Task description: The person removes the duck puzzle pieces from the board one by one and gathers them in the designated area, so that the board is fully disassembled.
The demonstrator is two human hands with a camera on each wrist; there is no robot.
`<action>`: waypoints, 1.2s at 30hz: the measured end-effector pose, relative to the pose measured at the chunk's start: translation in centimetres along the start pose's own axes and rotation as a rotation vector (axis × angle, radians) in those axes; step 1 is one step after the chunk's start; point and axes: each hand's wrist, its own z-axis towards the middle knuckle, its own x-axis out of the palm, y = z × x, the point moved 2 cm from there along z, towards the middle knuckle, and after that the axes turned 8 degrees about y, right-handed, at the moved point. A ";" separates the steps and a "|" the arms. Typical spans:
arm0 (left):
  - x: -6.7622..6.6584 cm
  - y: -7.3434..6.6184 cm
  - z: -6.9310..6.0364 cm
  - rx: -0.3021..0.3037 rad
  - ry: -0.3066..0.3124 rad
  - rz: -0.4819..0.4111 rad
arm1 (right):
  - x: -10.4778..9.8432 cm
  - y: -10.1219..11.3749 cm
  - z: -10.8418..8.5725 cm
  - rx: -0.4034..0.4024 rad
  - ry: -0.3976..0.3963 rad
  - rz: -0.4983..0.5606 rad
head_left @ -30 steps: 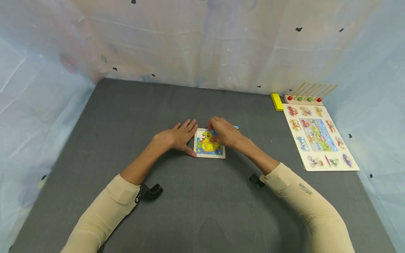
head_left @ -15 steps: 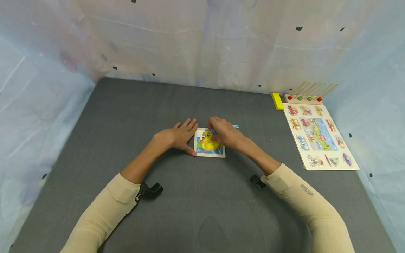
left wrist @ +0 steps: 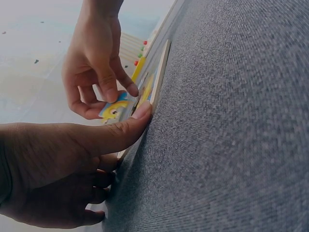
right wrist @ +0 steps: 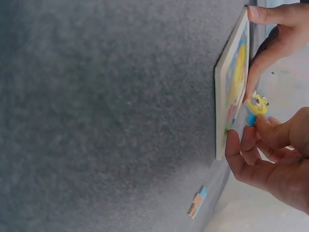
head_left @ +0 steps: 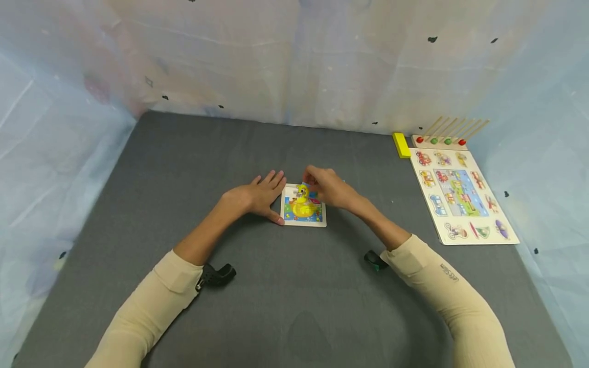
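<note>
Over the far side of the puzzle board (head_left: pixel 303 224) on the desk (head_left: pixel 184 153), the right hand (head_left: pixel 332 187) pinches the duck-head piece (right wrist: pixel 257 108), tilted and just clear of the surface below. The left hand (head_left: pixel 257 197), fingers spread, touches the left edge.

I can read no word, number or brand from where I sit; the one mark I take for lettering is a short line of dark print (head_left: pixel 449 272) on the right sleeve (head_left: pixel 460 304), in the head view, and it is too small and blurred for me to spell out
</note>
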 end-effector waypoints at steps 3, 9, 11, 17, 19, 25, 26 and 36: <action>0.0 0.0 0.0 0.001 0.005 -0.001 | -0.1 0.0 0.0 0.025 0.005 0.025; 0.0 -0.2 0.0 0.002 0.002 -0.006 | 0.3 -0.4 0.1 0.075 0.031 0.098; -0.1 -0.3 -0.1 0.000 0.003 -0.008 | 0.4 -0.5 0.2 0.076 0.032 0.105; -0.1 -0.2 -0.3 -0.008 0.008 -0.013 | 0.1 -0.3 0.3 0.045 0.045 0.156; -0.1 -0.2 -0.2 -0.006 0.008 -0.017 | -0.2 -0.2 0.1 0.052 0.040 0.172; 0.1 -0.1 0.0 0.000 0.007 -0.013 | -2.0 -0.6 -0.9 0.082 0.004 0.173; 0.1 0.0 0.1 0.000 0.005 -0.007 | -2.4 -0.7 -1.1 0.086 0.003 0.175; 0.2 0.0 0.0 0.013 -0.004 -0.026 | -6.8 -5.6 -4.4 0.191 0.004 0.091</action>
